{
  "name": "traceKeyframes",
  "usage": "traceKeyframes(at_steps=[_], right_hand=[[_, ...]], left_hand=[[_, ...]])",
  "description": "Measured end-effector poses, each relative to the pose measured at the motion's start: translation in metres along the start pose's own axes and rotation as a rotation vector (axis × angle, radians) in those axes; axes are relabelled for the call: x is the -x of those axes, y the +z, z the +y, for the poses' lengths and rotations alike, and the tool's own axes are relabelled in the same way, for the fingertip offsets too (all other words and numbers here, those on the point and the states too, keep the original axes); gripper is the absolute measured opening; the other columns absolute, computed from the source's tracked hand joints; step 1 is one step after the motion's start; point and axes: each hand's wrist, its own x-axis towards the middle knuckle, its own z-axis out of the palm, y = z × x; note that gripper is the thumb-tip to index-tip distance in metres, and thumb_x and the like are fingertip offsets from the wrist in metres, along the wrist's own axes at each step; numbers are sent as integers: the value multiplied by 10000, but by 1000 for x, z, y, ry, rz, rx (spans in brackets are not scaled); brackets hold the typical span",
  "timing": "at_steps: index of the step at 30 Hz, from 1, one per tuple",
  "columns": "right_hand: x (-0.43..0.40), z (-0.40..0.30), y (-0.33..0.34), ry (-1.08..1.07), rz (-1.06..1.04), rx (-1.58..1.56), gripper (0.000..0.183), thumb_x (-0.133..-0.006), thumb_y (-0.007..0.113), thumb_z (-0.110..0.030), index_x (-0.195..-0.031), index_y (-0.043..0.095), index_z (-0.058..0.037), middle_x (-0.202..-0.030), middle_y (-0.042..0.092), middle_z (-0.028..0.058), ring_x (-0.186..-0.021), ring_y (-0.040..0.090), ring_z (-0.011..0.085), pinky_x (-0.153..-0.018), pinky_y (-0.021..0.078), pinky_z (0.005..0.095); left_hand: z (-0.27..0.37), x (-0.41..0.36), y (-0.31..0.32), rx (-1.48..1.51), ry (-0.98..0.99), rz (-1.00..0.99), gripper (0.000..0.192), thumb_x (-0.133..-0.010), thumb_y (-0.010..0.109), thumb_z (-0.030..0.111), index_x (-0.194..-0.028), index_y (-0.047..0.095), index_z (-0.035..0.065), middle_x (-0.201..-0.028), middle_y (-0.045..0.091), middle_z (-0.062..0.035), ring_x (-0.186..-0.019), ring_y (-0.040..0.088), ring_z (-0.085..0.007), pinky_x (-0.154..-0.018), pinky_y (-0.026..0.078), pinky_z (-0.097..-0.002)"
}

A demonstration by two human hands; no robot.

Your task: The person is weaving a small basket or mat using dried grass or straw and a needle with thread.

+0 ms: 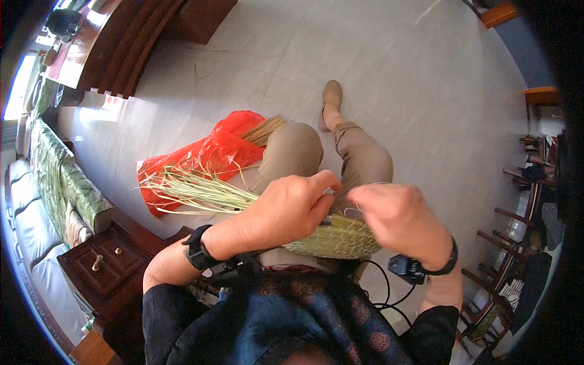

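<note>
A bundle of pale green plant stalks (205, 189) lies across my lap, with its loose ends fanned out to the left. Its right part is a woven or bound green body (335, 242) resting on my thighs. Above the bundle is my left hand (296, 205), fingers bent and thumb near the index finger; whether it pinches anything is not clear. My right hand (392, 212), blurred, is a little to the right with its fingertips together, and a thin pale strand loops by them. The two hands do not touch. A black device hangs at my right wrist.
A red plastic bag (200, 153) with thin brown sticks (262, 131) in it lies on the tiled floor by my knee. Left stands a dark wooden cabinet (109, 246) beside a cushioned sofa (36, 214). Black cables (388, 292) hang at my right side. Wooden furniture lines the right edge.
</note>
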Motion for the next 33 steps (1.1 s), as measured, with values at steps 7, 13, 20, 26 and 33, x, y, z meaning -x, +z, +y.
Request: traceKeyframes(at_steps=[7,13,20,26,33], right_hand=[[20,3,12,104,148,-313,173,-755,611,-15,-925,603,18,-919,632,180,-838,628,328,-725,509,396],[20,-5,30,17,117,-243,264,-724,718,-95,-923,584,14,-872,597,169,-800,602,356,-695,502,404],[22,-3,43,96,117,-360,195,-751,702,-63,-880,578,15,-771,554,159,-681,569,353,-591,454,398],[17,-2,43,118,64,-398,176,-778,691,-80,-862,570,18,-770,551,170,-698,567,364,-605,455,412],[18,30,31,252,-242,-891,179,-871,633,-133,-936,612,33,-827,621,106,-792,603,185,-708,473,301]], left_hand=[[-1,9,-14,91,127,-145,415,-865,602,114,-1272,521,105,-786,645,-146,-669,637,-348,-591,504,-433],[2,12,-19,-156,301,-193,470,-776,679,112,-1231,563,96,-813,615,-92,-699,641,-303,-591,513,-407],[2,16,-17,-396,337,-179,221,-786,627,115,-981,550,44,-777,577,-96,-671,629,-289,-558,484,-409],[19,14,-25,-486,164,-329,172,-790,588,74,-919,482,33,-736,549,-127,-643,615,-329,-555,470,-438],[12,20,-19,-302,132,-311,161,-855,593,121,-961,512,32,-767,587,-154,-687,621,-368,-580,477,-456]])
